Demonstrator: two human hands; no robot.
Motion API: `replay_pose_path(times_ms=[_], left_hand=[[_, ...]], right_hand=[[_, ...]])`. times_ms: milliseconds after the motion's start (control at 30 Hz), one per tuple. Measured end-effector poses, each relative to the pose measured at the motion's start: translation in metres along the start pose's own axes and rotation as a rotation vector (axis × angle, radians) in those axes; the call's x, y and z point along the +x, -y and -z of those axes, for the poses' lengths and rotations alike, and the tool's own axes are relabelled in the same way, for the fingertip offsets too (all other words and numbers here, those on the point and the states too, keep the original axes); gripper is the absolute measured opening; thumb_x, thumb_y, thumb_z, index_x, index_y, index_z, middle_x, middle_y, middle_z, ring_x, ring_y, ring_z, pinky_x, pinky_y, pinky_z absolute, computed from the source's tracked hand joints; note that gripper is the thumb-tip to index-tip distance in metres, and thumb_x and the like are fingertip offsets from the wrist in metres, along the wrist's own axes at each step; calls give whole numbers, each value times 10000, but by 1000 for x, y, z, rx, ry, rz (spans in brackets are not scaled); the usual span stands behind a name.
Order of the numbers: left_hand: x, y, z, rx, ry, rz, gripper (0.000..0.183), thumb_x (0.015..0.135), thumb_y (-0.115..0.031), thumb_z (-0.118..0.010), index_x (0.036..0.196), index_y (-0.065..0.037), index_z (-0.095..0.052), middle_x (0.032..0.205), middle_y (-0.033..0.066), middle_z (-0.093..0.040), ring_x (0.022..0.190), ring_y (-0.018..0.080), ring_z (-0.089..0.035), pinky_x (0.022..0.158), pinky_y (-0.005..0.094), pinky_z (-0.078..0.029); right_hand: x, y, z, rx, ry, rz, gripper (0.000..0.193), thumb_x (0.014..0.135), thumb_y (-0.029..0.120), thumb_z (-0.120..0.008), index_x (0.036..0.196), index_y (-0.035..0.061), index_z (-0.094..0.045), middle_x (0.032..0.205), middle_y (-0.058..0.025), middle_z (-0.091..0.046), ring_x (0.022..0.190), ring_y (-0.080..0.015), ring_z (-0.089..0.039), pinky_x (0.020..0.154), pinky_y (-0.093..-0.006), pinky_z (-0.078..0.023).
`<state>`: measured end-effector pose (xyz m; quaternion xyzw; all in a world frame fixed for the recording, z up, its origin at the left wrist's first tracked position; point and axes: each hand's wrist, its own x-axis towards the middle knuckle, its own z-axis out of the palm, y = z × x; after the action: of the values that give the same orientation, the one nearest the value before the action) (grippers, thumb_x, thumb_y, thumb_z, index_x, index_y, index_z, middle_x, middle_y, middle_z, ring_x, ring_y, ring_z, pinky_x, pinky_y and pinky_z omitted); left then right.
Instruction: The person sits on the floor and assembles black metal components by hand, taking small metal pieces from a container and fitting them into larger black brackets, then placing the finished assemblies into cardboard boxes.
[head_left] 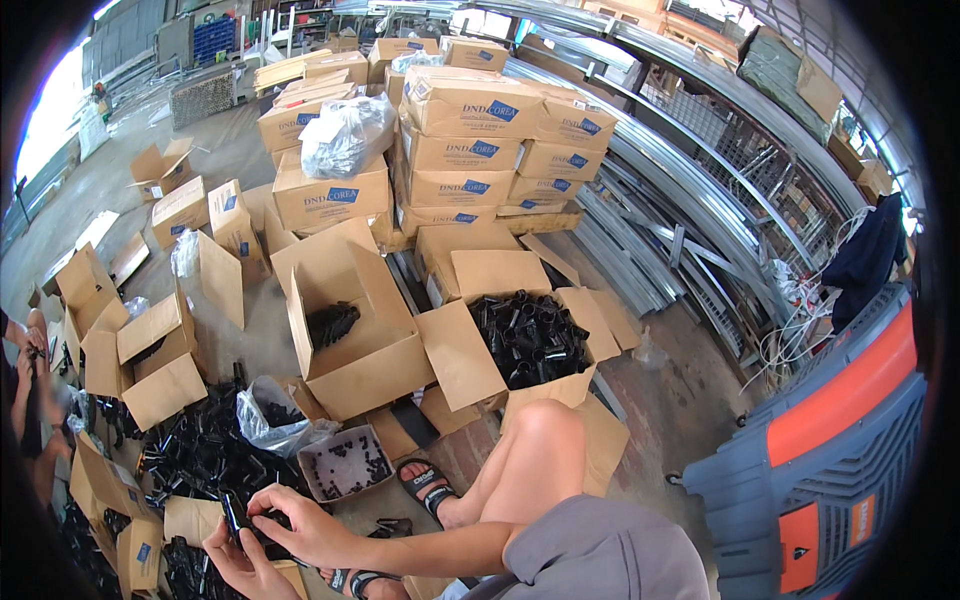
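Note:
My left hand (243, 570) is at the lower left, its fingers closed around the lower end of a short black plastic tube (234, 512) that stands roughly upright. My right hand (308, 532) is right beside it, thumb and forefinger pinched together against the tube's side. Whatever is between those fingertips is too small to make out. Just beyond my hands is a shallow carton (352, 491) with small black pieces (350, 468) scattered in it. A large heap of black tubes (195, 450) lies on the floor to the left.
An open box (462, 352) full of black tubes stands ahead, beside a larger open box (365, 385) with a few inside. A clear plastic bag (268, 432) leans by the heap. Stacked cartons (470, 150) rise behind. Another person's hands (35, 345) work at far left; a grey-orange plastic unit (830, 430) stands right.

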<state>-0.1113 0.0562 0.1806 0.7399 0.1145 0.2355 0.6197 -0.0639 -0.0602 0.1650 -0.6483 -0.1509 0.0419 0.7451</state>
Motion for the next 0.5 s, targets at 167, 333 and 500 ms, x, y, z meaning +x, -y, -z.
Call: replay_pose_path(times_ms=[167,333,500], left_hand=[[-1,0,0,18,9,3,181,1050,-26,-499,1223,28,-496,1193,124,-603,1096,167,-597,945,303,-490],[-1,-16,-4,-55,11,-108,244,1004,-95,-657,1194,23,-558,1047,97,-658,893,150,-619,759,272,-522],[-1,-20,-4,-65,13,-96,265,1004,-119,-668,1194,35,-564,1041,119,-675,901,178,-644,784,289,-535]], right_hand=[[-1,-3,0,-131,-21,124,203,973,107,-622,1130,-17,-590,1125,-118,-603,1100,-247,-589,1000,-351,-448],[-3,5,5,-78,30,91,226,976,113,-629,1158,-17,-598,1116,-113,-631,1094,-231,-613,987,-345,-468],[-2,4,6,120,75,-133,275,993,161,-641,1184,-33,-607,1122,-107,-673,1082,-186,-638,968,-317,-490]])
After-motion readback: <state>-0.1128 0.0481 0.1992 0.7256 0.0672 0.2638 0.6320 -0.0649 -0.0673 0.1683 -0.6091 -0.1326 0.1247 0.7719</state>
